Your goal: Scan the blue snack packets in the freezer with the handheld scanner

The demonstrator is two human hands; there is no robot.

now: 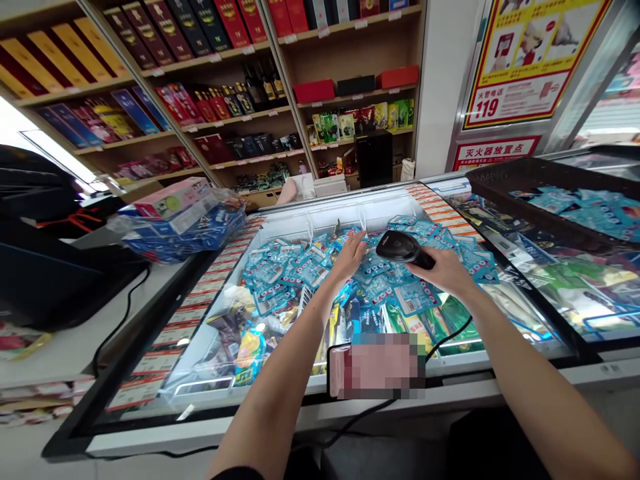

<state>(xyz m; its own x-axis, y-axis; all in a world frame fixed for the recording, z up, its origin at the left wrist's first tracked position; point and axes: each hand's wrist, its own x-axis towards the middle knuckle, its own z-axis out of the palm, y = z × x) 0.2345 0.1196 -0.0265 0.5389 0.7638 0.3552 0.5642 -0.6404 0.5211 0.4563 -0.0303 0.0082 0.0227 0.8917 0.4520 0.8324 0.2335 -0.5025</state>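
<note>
I look down into an open chest freezer (pixel 320 393) filled with several light blue ice cream packets (pixel 280 273). My left hand (pixel 350 257) reaches into the pile, fingers spread and resting on the blue packets. My right hand (pixel 443 270) grips a black barcode scanner (pixel 403 248) held over the packets, its head pointing left towards my left hand. A black cable (pixel 450 337) runs from the scanner down to the freezer's front edge, past a phone (pixel 377 365) lying there.
A black basket (pixel 525 177) with more blue packets sits on the freezer's right glass lid. To the left are a stack of wrapped boxes (pixel 175 223) and a black till unit (pixel 45 267). Shelves of boxed bottles (pixel 200 67) fill the back wall.
</note>
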